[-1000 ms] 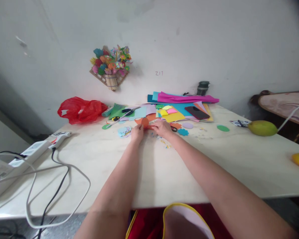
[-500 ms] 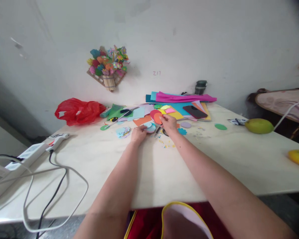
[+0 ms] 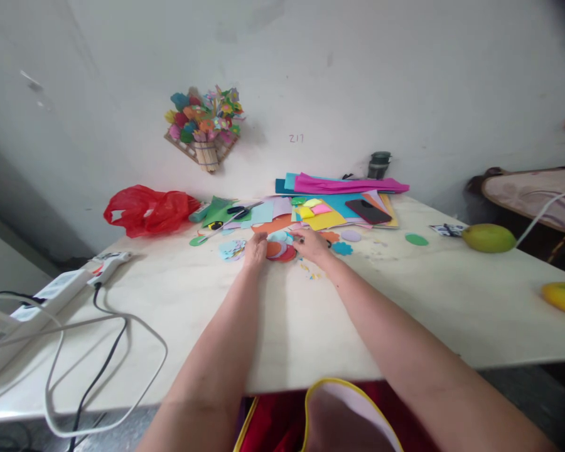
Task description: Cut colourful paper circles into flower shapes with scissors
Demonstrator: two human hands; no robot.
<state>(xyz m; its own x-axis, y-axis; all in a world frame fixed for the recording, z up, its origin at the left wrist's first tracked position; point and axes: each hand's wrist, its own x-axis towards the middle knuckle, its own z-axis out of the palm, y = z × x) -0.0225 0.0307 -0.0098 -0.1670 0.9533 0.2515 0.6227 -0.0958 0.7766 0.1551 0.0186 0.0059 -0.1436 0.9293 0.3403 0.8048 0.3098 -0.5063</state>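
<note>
My left hand (image 3: 256, 250) is closed at the left edge of a small group of paper circles, its fingertips partly hidden. An orange circle (image 3: 274, 249) and a red circle (image 3: 289, 254) overlap there, with light blue circles (image 3: 279, 236) behind them. On the right side my right hand (image 3: 309, 243) pinches the edge of a light blue circle. Just left of my left hand lies a pile of pale blue scalloped pieces (image 3: 232, 249). A blue flower-shaped piece (image 3: 343, 248) rests right of my right hand.
Coloured sheets (image 3: 329, 216), scissors (image 3: 238, 212) and a phone (image 3: 368, 211) lie behind. A red plastic bag (image 3: 145, 210) is at the back left, a power strip (image 3: 56, 286) and cables at left, and a green mango (image 3: 489, 238) at right.
My right hand has come down and toward me; the red and orange circles it held up now lie low between both hands. My left hand has shifted slightly left and is more upright.
</note>
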